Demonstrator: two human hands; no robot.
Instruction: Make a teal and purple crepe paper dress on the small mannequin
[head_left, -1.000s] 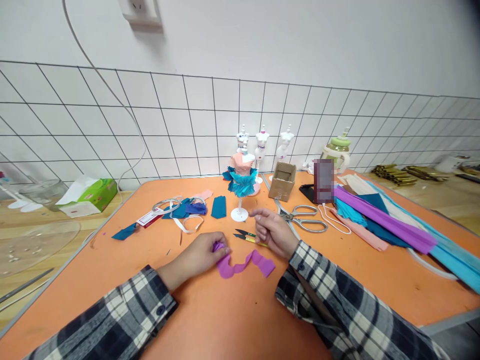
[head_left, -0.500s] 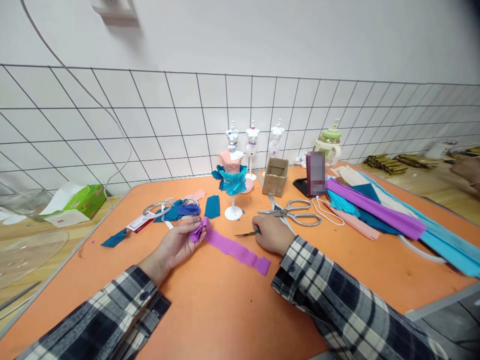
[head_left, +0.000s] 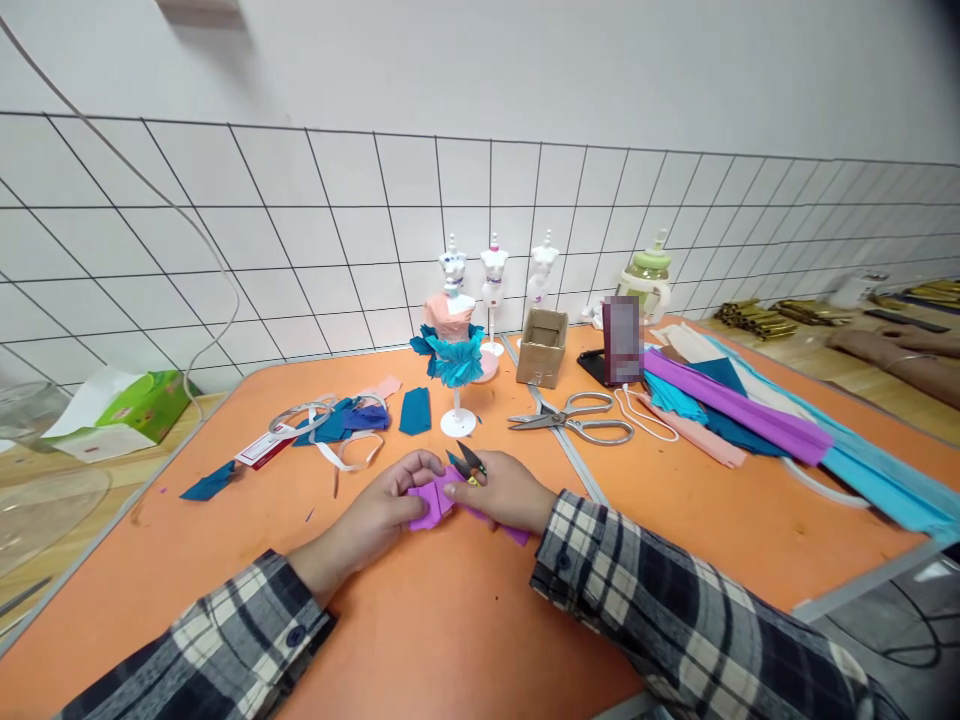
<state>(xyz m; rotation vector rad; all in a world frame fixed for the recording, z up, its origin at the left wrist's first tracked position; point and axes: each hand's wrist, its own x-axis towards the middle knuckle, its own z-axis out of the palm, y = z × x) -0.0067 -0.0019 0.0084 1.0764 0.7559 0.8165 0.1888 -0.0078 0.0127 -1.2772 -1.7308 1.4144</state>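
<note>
My left hand (head_left: 396,497) pinches a strip of purple crepe paper (head_left: 426,506) low over the orange table, with folds showing in it. Against the same strip is my right hand (head_left: 504,490), closed around small thread snips (head_left: 469,462); their dark blades point up and to the left. Part of the strip runs beneath the right hand and comes out on its far side. Just beyond both hands stands a mini dress form (head_left: 448,340) in a pink paper top and a ruffled teal skirt.
Large metal scissors (head_left: 574,418) lie right of the dress form, before a cardboard box (head_left: 542,348). Rolled crepe paper (head_left: 739,405) covers the right side. Teal scraps (head_left: 326,425) and white ribbon (head_left: 351,455) lie left. Another person's arm (head_left: 900,360) shows far right.
My right hand has lifted the snips from the table and moved left onto the purple strip. The hands now meet, and the strip is gathered between them. The view has shifted slightly.
</note>
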